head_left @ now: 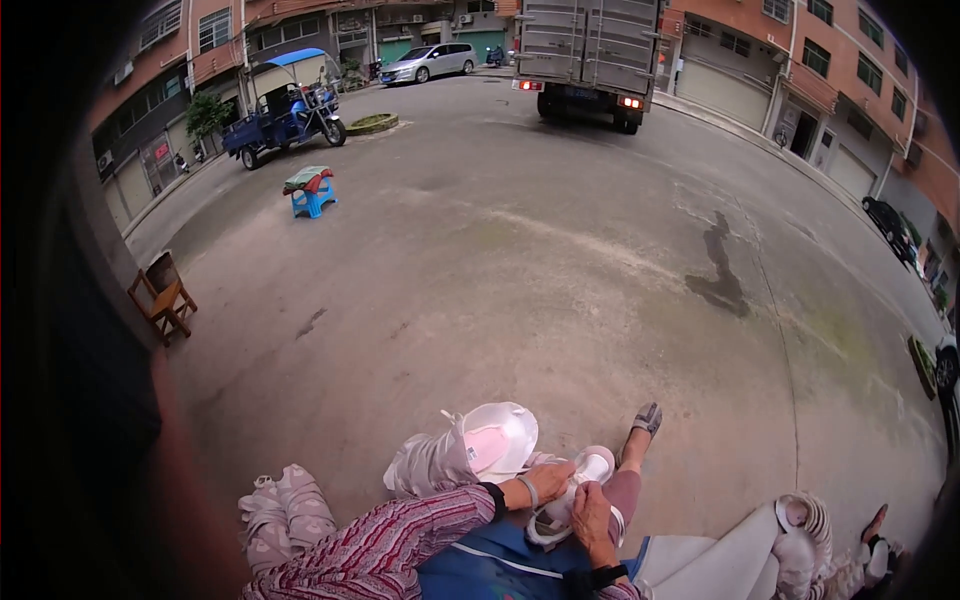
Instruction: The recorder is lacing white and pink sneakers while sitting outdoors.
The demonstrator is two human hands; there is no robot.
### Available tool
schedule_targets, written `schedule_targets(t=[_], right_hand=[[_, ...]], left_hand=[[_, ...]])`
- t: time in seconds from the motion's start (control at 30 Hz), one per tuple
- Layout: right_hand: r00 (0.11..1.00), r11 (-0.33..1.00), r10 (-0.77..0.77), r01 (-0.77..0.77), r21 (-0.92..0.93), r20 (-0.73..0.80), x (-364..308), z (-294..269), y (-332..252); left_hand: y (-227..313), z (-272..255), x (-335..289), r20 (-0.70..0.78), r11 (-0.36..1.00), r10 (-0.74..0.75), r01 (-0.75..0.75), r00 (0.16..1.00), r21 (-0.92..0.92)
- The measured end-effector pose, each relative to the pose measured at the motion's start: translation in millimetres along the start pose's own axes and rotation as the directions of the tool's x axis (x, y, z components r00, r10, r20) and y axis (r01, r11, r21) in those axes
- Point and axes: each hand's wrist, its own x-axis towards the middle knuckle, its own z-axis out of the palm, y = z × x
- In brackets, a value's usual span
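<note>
Low in the head view, over my lap, a white and pale pink shoe (592, 470) sits between my hands, its toe pointing away. My left hand (545, 482) has its fingers pinched at the shoe's upper, near white lacing. My right hand (591, 512) is closed on the near side of the shoe, partly hiding its opening. Just left of them lies a larger white, shoe-shaped piece (508, 436) with a pink insole, against a pale pinkish bundle (430, 463). A blue cloth (480, 572) covers my lap.
More pale pink patterned footwear (290, 512) lies at left; similar pieces (800, 530) lie at right beside white sheet material (700, 568). A wooden chair (165, 298), blue stool (312, 195), blue three-wheeler (288, 118), silver van (428, 63) and box truck (586, 55) stand on the pavement.
</note>
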Motion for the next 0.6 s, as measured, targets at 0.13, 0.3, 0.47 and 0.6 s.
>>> schedule_targets(t=[0.13, 0.3, 0.47, 0.6], right_hand=[[0.990, 0.980, -0.143, 0.141, -0.143, -0.002, 7, 2, 7], [0.988, 0.963, -0.147, 0.130, -0.236, -0.053, 9, 13, 6], [0.984, 0.931, -0.139, 0.093, -0.353, -0.108, 7, 19, -1], [0.989, 0.876, -0.147, 0.131, -0.464, 0.002, 15, 30, 6]], left_hand=[[13, -2, 10, 0.000, 0.995, -0.096, 0.096, 0.995, 0.001], [3, 8, 11, 0.026, 0.986, -0.142, 0.143, 0.990, -0.086], [-4, 14, 15, 0.044, 0.994, -0.074, 0.077, 0.996, -0.078], [-8, 1, 14, 0.093, 0.983, -0.132, 0.143, 0.987, -0.114]])
